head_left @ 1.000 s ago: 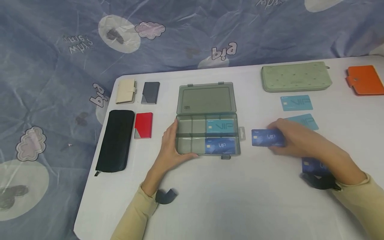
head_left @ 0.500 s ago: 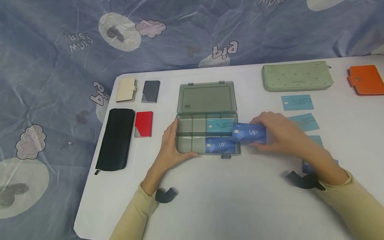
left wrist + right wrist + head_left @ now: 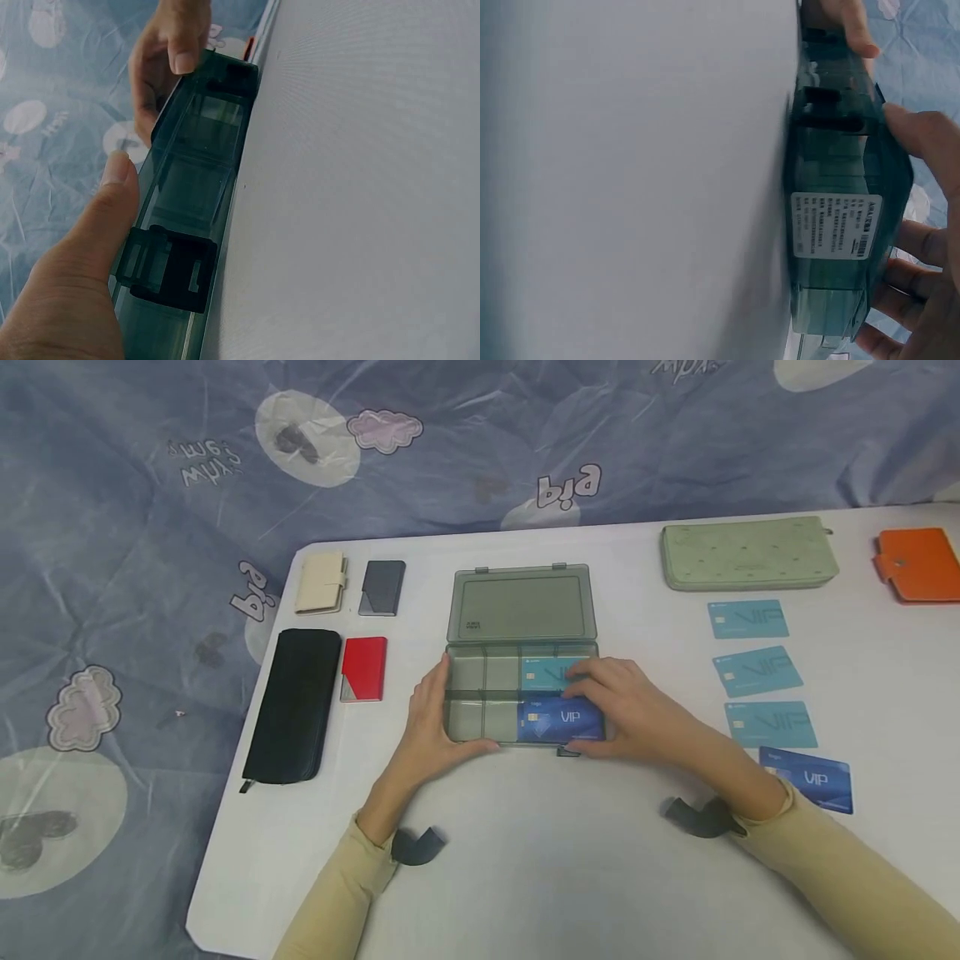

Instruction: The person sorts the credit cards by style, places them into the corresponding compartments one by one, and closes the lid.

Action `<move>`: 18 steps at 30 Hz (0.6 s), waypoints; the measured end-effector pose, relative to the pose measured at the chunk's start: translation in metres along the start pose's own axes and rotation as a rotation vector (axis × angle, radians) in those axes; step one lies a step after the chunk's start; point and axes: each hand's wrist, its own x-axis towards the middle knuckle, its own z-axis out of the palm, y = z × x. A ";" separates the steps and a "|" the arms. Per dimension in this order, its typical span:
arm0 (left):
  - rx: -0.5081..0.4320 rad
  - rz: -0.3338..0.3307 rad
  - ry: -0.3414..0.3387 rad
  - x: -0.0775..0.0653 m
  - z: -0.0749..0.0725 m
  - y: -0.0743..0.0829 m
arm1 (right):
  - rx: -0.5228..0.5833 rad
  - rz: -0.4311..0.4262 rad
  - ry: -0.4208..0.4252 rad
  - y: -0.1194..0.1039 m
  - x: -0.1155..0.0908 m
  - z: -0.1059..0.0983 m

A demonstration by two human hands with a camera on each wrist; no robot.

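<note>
A see-through grey-green compartment box (image 3: 467, 720) lies on the white table, its lid (image 3: 522, 603) folded back. My left hand (image 3: 425, 718) holds its left end, thumb along the front wall and fingers at the left side. At the right end, my right hand (image 3: 630, 710) holds a blue VIP card (image 3: 555, 722) in the front-right compartment, thumb by the front edge and fingertips over the card's far edge. A teal VIP card (image 3: 542, 675) lies in the back-right compartment, partly under those fingers. In the right wrist view, the box's front wall bears a white label (image 3: 836, 225).
Right of the box, three teal cards (image 3: 757, 672) and a blue card (image 3: 810, 779) form a column. A green pouch (image 3: 750, 553) and an orange card holder (image 3: 918, 564) lie behind. Leftward are a black wallet (image 3: 292, 706) and cream (image 3: 320, 583), grey (image 3: 382, 587) and red (image 3: 364, 668) holders.
My right hand has carried the blue card leftward from beside the box into the front-right compartment, over the blue card that lay there. My left hand has stayed at the box's left end.
</note>
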 end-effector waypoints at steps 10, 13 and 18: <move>-0.003 -0.014 -0.009 -0.001 -0.001 0.001 | 0.006 0.000 0.027 0.010 -0.014 -0.002; -0.005 -0.021 -0.012 -0.001 -0.002 0.002 | 0.000 0.061 0.052 0.017 -0.024 -0.012; -0.007 -0.013 -0.012 0.000 -0.001 0.003 | 0.009 0.298 0.040 0.046 -0.048 -0.042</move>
